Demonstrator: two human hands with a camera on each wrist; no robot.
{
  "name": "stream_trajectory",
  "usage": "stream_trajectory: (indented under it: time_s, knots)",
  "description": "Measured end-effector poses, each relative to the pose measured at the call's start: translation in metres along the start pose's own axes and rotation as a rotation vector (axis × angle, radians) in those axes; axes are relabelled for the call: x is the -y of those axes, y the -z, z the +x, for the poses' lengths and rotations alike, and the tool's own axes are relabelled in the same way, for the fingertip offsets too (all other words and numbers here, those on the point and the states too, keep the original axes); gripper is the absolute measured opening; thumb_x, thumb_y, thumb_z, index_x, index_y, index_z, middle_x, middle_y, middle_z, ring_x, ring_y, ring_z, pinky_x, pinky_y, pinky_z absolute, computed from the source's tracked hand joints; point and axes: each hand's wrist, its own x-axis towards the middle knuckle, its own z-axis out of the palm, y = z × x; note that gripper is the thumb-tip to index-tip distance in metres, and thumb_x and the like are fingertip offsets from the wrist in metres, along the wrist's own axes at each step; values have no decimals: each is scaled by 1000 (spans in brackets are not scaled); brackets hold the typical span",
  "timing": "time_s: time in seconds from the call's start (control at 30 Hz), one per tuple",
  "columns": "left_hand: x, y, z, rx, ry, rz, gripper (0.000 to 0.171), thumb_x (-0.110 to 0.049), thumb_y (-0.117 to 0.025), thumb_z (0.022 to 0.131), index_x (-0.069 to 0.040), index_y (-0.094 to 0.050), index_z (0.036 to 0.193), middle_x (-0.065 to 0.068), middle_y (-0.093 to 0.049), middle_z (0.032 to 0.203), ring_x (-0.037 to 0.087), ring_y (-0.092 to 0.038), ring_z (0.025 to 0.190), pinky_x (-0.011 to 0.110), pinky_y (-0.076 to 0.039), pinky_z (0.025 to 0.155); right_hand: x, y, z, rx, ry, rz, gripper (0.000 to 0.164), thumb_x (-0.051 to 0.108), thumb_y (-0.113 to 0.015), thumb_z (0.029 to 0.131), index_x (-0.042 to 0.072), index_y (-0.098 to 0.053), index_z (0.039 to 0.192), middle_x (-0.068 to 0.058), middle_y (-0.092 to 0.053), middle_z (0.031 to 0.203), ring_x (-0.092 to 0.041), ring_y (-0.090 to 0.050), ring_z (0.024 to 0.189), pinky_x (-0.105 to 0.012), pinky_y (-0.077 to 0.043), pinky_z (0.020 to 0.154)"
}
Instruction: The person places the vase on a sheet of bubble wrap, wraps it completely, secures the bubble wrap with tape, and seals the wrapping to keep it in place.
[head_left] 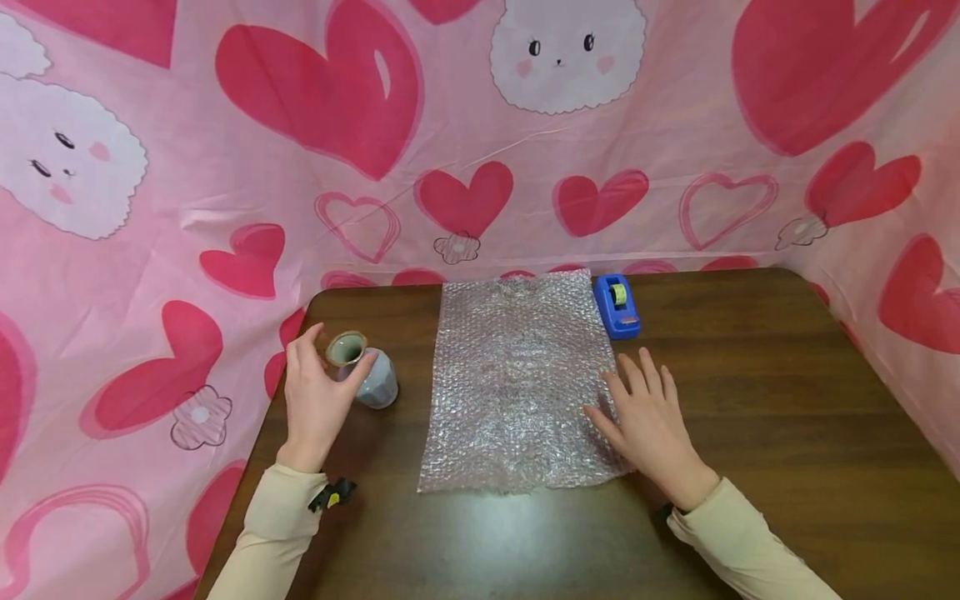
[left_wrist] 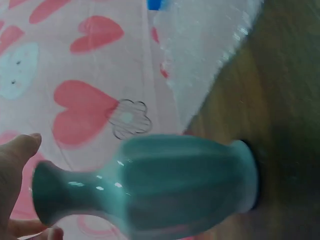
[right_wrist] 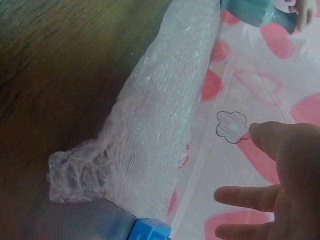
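Observation:
A blue-green glazed vase [head_left: 378,385] with a brown rim stands upright at the left of the table. My left hand [head_left: 318,396] is around its flared mouth, thumb on one side and fingers on the other. In the left wrist view a gap shows between the thumb and the rim of the vase [left_wrist: 180,185]. Over the right edge of a sheet of bubble wrap [head_left: 517,383] is my right hand [head_left: 651,425], fingers spread and holding nothing. The right wrist view shows the bubble wrap [right_wrist: 155,110] with a crumpled, raised corner.
A blue tape dispenser [head_left: 618,308] with a roll of tape stands by the far right corner of the bubble wrap. The dark wooden table [head_left: 787,400] extends to the right. Pink heart-patterned cloth [head_left: 525,150] hangs behind the table and along its sides.

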Motion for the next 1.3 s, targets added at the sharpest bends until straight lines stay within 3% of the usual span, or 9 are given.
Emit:
stream_trajectory:
  time_s: [0.2,0.4,0.73,0.9,1.1,1.3]
  knots:
    - [13,-5,0,78,123,-52,73,-33,-83,89,0,-47,142,18,-53,111,26,-51,90,30,-42,75,-3,0,0,3,-8,-8,53,40,-74,93,-4,-68,122,-35,-48,146,-57,-28,146,-77,-24,112]
    - [23,-8,0,141,178,-60,58,-34,-79,93,-1,-54,133,16,-57,111,24,-52,92,21,-44,75,-4,0,-1,26,-32,8,53,39,-74,93,-5,-69,122,-36,-47,147,-58,-26,147,-77,-22,113]
    - [19,-12,0,35,225,-169,43,-28,-84,90,-2,-67,119,13,-62,97,20,-51,83,18,-40,67,-6,-4,-1,19,-35,3,51,40,-74,94,-5,-71,119,-36,-48,146,-59,-26,146,-77,-24,112]
    - [18,-12,-2,44,271,-206,45,-30,-83,90,-3,-67,123,13,-66,103,19,-51,85,16,-43,69,-7,-5,-1,19,-28,-2,51,40,-73,94,-5,-71,118,-36,-48,145,-58,-27,146,-77,-24,112]
    - [18,-12,-3,48,275,-209,46,-30,-83,90,-4,-66,124,13,-66,104,19,-53,85,16,-44,69,-5,-6,-1,59,-47,12,52,41,-73,94,-3,-70,122,-36,-47,147,-58,-26,147,-77,-22,113]
    - [17,-13,-4,25,280,-237,45,-28,-84,90,-3,-67,123,13,-69,109,18,-54,85,14,-45,70,-4,-4,-1,80,-80,26,56,36,-74,95,-6,-62,130,-38,-50,140,-57,-42,135,-75,-35,107]
